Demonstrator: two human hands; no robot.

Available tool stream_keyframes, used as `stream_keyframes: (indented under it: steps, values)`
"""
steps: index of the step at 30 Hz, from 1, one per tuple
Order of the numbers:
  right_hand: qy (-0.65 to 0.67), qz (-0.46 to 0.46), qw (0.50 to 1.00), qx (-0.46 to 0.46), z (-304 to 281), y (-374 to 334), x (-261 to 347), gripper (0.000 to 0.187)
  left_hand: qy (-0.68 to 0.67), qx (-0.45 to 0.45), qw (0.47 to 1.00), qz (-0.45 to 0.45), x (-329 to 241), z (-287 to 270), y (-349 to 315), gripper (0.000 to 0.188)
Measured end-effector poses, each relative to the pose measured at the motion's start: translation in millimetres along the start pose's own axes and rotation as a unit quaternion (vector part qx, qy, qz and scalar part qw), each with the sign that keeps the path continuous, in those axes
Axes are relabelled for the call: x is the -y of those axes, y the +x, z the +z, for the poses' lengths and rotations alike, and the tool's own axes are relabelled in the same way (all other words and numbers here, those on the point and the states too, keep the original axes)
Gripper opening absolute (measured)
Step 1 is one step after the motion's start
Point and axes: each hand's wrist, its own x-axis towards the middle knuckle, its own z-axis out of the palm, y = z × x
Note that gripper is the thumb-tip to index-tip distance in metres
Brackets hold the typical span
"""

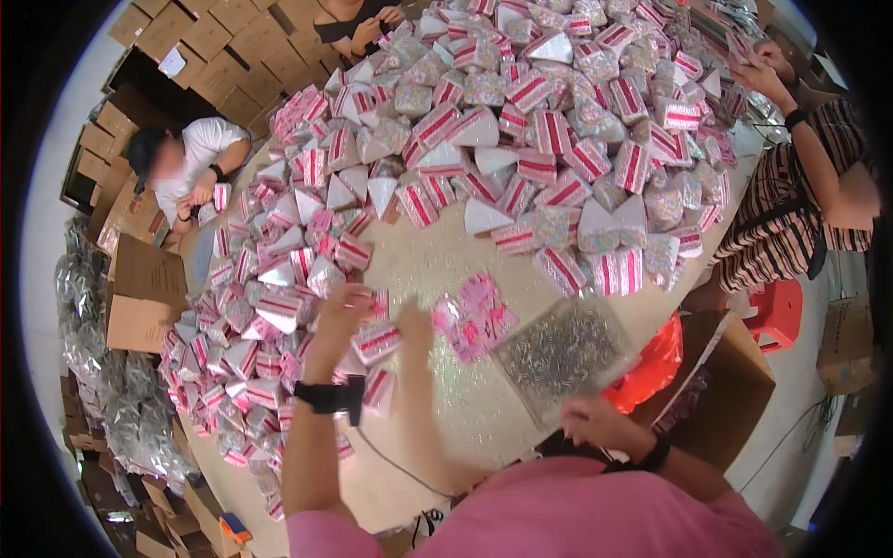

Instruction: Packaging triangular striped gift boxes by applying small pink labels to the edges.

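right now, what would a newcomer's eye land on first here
Probably the huge heap of glossy pink-and-white wedges covering the far and left parts of the pale table. Then perhaps the crumpled bright red plastic at the table's near right edge, beside the open brown cardboard box.

Bright, even light washes the tabletop (409, 256); glare glints off plastic bags (135, 423) at left. Motion blur smears the middle forearm (423, 381). Fisheye distortion bends edges toward black corners.
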Motion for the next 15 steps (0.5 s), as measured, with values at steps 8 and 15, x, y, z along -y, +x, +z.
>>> stream_keyframes:
  steps: [8, 15]
  values:
    - [-0.021, -0.060, 0.992, -0.113, -58.6, -5.9, 4.8, 0.011, 0.107, -0.252, 0.962, -0.020, -129.1, -203.8, -168.5, 0.035]
    - [-0.255, -0.306, 0.861, -0.317, -117.8, 19.5, -33.8, 0.007, 0.235, -0.062, 0.968, 0.056, -118.8, -130.8, -161.7, 0.037]
